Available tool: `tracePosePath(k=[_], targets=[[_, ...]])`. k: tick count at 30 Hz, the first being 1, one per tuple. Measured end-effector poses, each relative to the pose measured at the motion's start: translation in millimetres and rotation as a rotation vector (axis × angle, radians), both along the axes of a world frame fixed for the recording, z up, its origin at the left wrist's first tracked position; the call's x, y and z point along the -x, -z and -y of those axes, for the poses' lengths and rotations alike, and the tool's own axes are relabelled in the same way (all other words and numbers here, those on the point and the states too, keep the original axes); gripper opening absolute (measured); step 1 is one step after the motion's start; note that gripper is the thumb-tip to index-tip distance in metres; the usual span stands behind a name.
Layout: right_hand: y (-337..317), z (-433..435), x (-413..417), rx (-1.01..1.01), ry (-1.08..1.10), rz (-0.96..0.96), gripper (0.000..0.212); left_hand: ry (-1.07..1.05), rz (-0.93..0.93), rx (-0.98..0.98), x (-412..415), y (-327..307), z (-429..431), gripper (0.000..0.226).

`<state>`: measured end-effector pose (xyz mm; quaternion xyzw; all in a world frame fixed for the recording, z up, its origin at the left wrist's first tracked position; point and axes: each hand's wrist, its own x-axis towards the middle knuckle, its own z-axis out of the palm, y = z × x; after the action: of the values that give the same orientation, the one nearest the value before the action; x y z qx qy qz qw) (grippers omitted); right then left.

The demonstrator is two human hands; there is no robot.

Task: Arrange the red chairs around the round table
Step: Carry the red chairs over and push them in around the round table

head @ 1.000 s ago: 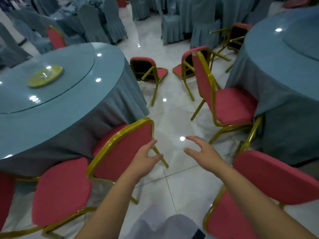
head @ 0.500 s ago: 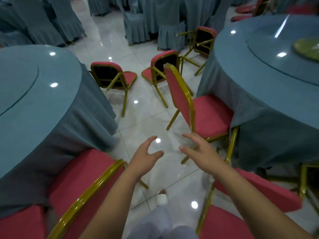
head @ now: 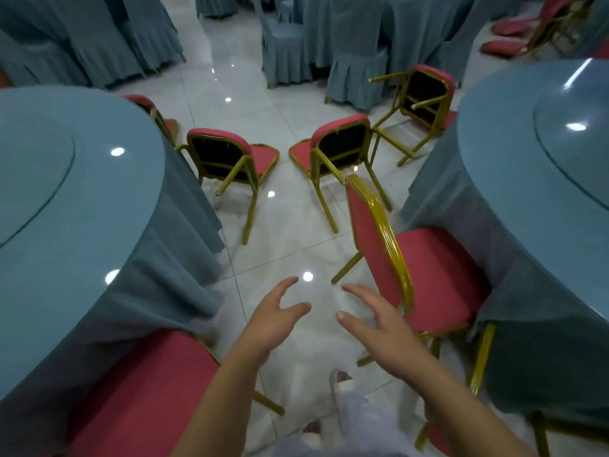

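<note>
Empty hands reached over the aisle between two round tables.
The left hand (head: 273, 319) and right hand (head: 375, 321) hung with fingers spread, gripping nothing. An upright red chair (head: 438, 272) stood against the right table (head: 543, 199), just beside the right hand. Ahead, tipped chairs (head: 230, 159) lay across the tiled floor (head: 296, 245), blocking the aisle, with grey-covered chairs (head: 356, 70) beyond.

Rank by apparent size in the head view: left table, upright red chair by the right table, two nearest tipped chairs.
1. left table
2. upright red chair, though nearness enlarges it
3. left tipped chair and right tipped chair look alike, so tied
</note>
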<state>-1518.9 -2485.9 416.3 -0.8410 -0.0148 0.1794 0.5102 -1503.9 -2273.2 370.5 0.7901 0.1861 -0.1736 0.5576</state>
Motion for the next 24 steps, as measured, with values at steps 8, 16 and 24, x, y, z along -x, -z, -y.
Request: tracePosePath(k=[8,16,24], targets=[[13,-27,-148,-0.123,-0.126,0.013,0.049,-0.208,0.001,-0.065,-81,-19,-37,0.048],[32,-66,-242,-0.125,-0.233,-0.043,0.049,-0.324,-0.054,-0.098,-132,-8,-68,0.058],[55,-120,-362,-0.068,-0.136,-0.081,0.049,-0.297,-0.079,-0.068,-277,19,-153,0.055]])
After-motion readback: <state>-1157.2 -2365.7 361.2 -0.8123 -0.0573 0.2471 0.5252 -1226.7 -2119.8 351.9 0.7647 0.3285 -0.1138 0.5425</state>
